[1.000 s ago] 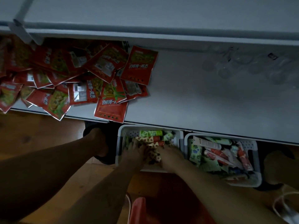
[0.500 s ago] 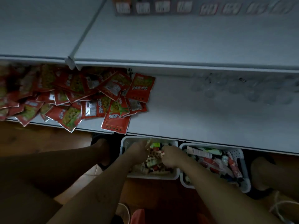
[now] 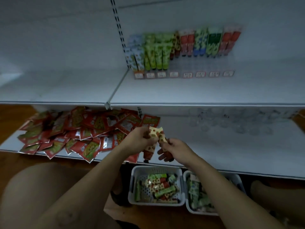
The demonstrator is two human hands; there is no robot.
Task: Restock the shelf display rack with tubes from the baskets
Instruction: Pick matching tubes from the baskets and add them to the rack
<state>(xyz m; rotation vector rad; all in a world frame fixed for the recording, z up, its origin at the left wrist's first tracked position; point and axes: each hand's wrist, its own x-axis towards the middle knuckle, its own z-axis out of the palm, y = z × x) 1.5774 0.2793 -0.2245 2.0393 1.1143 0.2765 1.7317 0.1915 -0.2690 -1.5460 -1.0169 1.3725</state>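
My left hand (image 3: 138, 139) grips a cream tube with red and green fruit print (image 3: 151, 146), its dark cap pointing down. My right hand (image 3: 175, 150) holds a second tube of the same print (image 3: 162, 136) beside it. Both hands hover over the front of the lower shelf. Below them on the floor stand two white baskets: the left basket (image 3: 137, 172) with several tubes, and the right basket (image 3: 187, 207), partly hidden by my right forearm. The clear display rack (image 3: 179, 66) on the upper shelf holds rows of upright tubes.
A heap of red snack packets (image 3: 79, 133) covers the left of the lower shelf. Clear plastic cups (image 3: 234, 123) sit on its right side. Price tags (image 3: 186, 74) line the rack's front. My knees flank the baskets on the wooden floor.
Both hands rose out of the left basket, each with a tube, to above the lower shelf. The view tilted upward, bringing the upper shelf and rack into sight.
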